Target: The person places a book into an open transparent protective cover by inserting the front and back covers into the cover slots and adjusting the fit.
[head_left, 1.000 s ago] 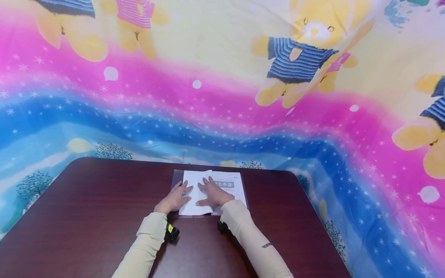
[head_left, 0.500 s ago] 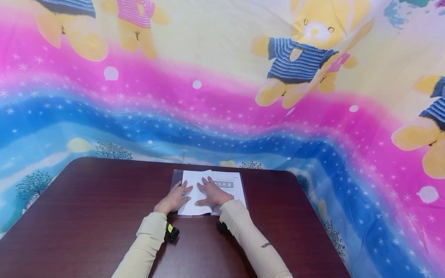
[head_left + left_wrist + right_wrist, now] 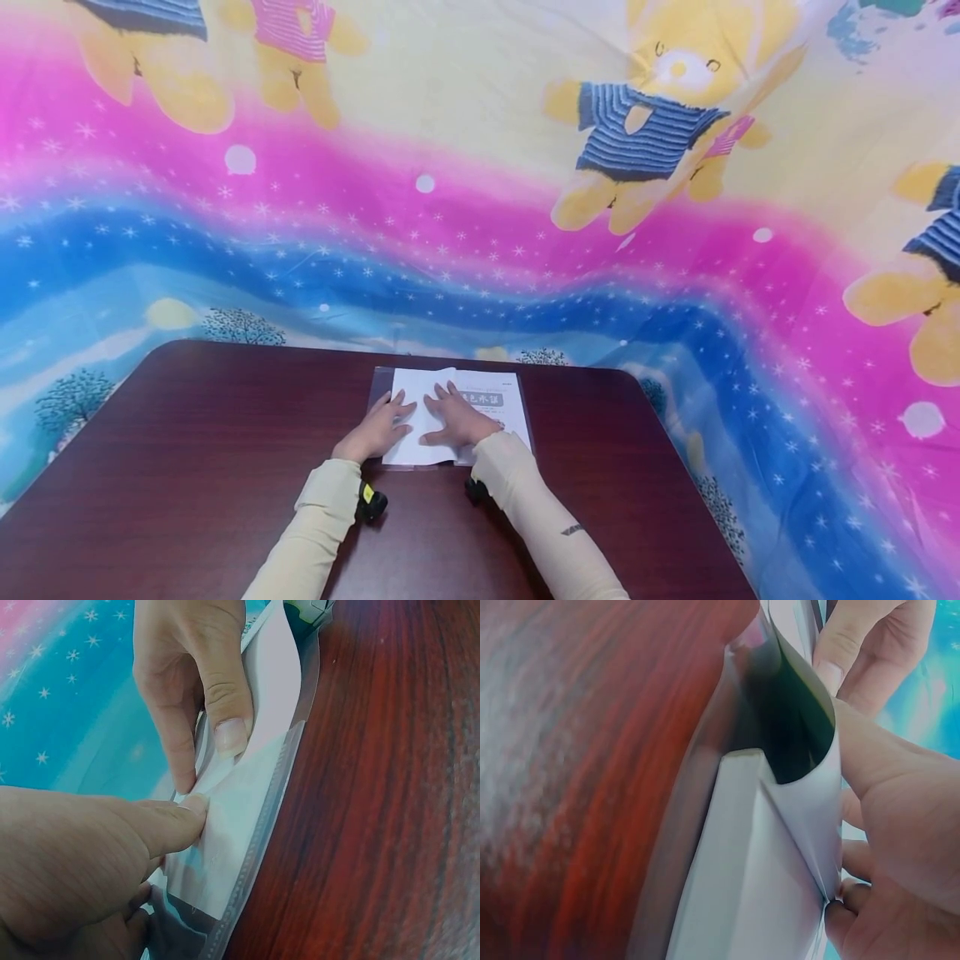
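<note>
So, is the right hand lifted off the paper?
No, the head view shows the right hand resting on the white paper, its fingers spread.

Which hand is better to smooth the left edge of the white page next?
Probably the left hand: it lies at the white page's left edge, beside the clear cover. The right hand lies farther right, partly over the printed page.

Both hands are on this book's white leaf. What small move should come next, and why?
Probably the right hand should press the white leaf flatter, easing it toward the left hand and deeper under the clear plastic cover. The right wrist view shows the leaf bowed up; the head view shows plastic extending beyond its left edge, suggesting room.
</note>
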`<move>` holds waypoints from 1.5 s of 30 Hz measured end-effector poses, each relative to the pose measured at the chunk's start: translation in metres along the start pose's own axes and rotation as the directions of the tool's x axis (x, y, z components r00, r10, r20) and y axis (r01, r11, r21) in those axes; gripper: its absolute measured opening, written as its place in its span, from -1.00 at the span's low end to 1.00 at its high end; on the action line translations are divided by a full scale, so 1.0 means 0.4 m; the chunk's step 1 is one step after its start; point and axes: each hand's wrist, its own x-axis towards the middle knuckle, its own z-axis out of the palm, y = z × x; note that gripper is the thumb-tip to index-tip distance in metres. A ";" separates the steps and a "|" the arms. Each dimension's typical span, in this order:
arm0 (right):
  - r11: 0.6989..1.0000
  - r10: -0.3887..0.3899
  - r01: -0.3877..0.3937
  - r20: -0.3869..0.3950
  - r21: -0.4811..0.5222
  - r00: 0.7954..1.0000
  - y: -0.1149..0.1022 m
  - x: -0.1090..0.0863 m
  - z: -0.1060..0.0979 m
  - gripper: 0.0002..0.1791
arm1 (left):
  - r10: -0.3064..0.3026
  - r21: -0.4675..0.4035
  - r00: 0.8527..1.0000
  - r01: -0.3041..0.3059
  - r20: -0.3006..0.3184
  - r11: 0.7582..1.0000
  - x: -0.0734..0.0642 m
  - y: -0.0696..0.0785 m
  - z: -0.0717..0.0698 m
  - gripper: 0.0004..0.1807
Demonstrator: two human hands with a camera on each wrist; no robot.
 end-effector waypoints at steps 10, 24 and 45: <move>1.000 -0.008 0.009 0.004 -0.026 1.000 -0.007 0.005 0.002 -0.07 | 0.001 0.001 1.000 -0.001 -0.002 1.000 0.000 -0.003 0.006 -0.48; 0.998 -0.022 0.021 -0.011 -0.058 1.000 -0.013 0.007 0.004 -0.08 | 0.000 0.007 1.000 0.000 -0.007 1.000 0.003 0.002 0.004 -0.48; 0.998 -0.045 0.047 0.047 -0.051 0.998 -0.010 0.017 -0.008 -0.01 | 0.002 0.025 1.000 -0.002 -0.007 1.000 -0.001 -0.009 0.000 -0.47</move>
